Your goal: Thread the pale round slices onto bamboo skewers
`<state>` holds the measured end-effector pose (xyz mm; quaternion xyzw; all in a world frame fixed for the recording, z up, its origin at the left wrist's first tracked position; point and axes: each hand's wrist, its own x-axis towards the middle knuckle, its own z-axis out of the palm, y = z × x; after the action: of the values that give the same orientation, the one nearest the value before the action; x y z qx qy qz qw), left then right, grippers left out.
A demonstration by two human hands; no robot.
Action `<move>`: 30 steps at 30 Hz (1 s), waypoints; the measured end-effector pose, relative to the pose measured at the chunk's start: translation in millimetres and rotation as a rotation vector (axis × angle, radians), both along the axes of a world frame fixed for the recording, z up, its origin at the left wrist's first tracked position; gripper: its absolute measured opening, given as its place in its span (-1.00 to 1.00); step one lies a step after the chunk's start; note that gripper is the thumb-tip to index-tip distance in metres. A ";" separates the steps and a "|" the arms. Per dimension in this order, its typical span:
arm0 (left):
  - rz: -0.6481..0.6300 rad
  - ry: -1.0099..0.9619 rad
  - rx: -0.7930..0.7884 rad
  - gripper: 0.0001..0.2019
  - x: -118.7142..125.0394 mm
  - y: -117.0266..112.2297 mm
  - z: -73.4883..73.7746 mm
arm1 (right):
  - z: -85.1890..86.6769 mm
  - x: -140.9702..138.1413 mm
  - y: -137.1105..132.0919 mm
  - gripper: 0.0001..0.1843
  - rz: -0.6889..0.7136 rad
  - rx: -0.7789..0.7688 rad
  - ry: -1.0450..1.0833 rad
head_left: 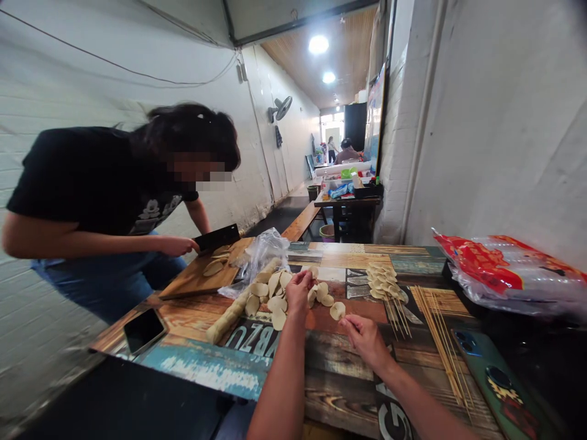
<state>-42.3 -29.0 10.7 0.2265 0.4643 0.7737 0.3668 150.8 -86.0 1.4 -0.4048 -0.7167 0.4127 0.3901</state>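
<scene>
My left hand [300,292] is closed, pinching a thin, pale round slice [313,272] above the pile. In my right hand [365,340] is a thin bamboo skewer, mostly hidden by the fingers, with one pale slice [338,311] at its tip. Loose slices [276,304] lie heaped to the left of my left hand, and several smaller ones [327,299] rest between my hands. Beside the heap is a long pale roll [229,319]. Loaded skewers [385,282] are stacked beyond my right hand, their bare sticks pointing toward me.
Bare bamboo skewers [443,342] and a green phone [499,382] lie on the right. A red-printed plastic pack [509,263] sits behind them. At left, a co-worker [105,183] holds a black cleaver [217,237] over a cutting board [183,284], near a dark phone [144,330] and plastic bag [263,253].
</scene>
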 end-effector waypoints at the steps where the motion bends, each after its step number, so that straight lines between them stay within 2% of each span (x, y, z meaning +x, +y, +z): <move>1: -0.014 -0.033 -0.001 -0.53 -1.0 -0.2 0.4 | -0.1 0.4 0.2 -0.57 0.001 0.011 -0.011; 6: -0.074 -0.168 -0.007 -0.54 -3.3 -1.9 2.3 | -3.2 1.2 2.0 -0.57 0.005 0.027 -0.039; 17: -0.149 -0.127 0.035 -0.63 6.1 -3.0 5.7 | -5.4 3.3 8.1 -0.56 0.009 0.017 -0.026; 30: -0.158 -0.131 0.008 -0.54 19.6 0.1 3.6 | -9.9 4.8 14.0 -0.56 0.003 -0.017 -0.002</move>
<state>-22.8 -29.0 14.3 0.2130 0.4169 0.7574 0.4552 155.6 -72.0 -8.5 -0.4072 -0.7142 0.4190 0.3854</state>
